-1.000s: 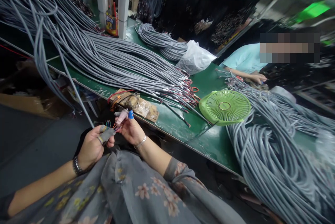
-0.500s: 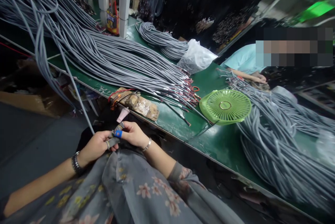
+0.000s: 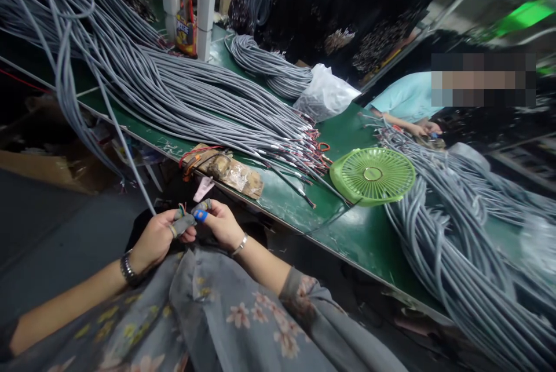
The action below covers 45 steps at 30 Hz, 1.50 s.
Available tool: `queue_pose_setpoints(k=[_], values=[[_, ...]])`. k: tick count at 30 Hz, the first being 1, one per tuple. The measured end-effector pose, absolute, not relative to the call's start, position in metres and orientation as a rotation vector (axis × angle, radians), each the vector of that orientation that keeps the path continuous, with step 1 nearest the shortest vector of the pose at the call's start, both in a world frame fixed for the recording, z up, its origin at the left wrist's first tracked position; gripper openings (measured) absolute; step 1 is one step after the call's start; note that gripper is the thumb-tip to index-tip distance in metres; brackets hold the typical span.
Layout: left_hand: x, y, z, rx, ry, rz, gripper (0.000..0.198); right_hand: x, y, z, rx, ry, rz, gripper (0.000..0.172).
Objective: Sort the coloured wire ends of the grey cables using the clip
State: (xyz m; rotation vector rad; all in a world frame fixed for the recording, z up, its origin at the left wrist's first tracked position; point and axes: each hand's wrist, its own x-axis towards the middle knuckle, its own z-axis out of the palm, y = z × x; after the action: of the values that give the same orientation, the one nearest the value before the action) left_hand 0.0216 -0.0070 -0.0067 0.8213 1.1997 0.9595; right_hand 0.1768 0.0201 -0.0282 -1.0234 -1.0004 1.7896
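We are holding a grey cable [image 3: 143, 189] at 7 o'clock, just off the green table [image 3: 347, 233] edge. Left hand [image 3: 152, 240] is pinching its smooth round sheath; right hand [image 3: 222, 226], fingertips capped, is nipping the end, thin coloured wires [image 3: 181, 208] fanning out.

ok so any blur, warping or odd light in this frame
Head view: wide-lens warping bows the edge of the green table; the grey cables at lower right smear with blur; a green glow flares top right; the left hand and right hand, pinching the cable end, are fairly sharp.
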Motion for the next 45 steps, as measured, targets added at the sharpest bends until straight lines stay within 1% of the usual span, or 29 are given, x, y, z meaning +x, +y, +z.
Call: queue_pose_setpoints(k=[4,6,10,15,21,30,39,45], values=[[0.014,-0.004,-0.003,1.178,1.209,0.813,0.010,0.174,0.023,-0.029,-1.031,-1.068,1.823,0.044],[0.011,-0.004,-0.002,1.248,1.212,0.803,0.009,0.174,0.025,-0.029,-1.070,-1.087,1.815,0.044],[0.012,-0.008,-0.003,1.091,1.181,0.872,0.017,0.172,0.027,-0.029,-1.134,-1.038,1.798,0.045],[0.020,-0.010,-0.005,0.771,1.181,1.048,0.023,0.173,0.026,-0.028,-1.077,-0.962,1.803,0.044],[0.023,-0.009,-0.002,0.662,1.176,1.081,0.028,0.174,0.023,-0.026,-1.016,-0.971,1.791,0.047],[0.017,-0.010,-0.002,0.663,1.084,1.052,0.030,0.171,0.022,-0.031,-0.934,-0.944,1.900,0.048],[0.019,-0.010,-0.004,0.635,1.129,1.097,0.027,0.171,0.021,-0.033,-1.004,-0.889,1.883,0.050],[0.019,-0.013,-0.005,0.742,1.121,1.012,0.023,0.169,0.020,-0.030,-1.009,-0.875,1.887,0.043]])
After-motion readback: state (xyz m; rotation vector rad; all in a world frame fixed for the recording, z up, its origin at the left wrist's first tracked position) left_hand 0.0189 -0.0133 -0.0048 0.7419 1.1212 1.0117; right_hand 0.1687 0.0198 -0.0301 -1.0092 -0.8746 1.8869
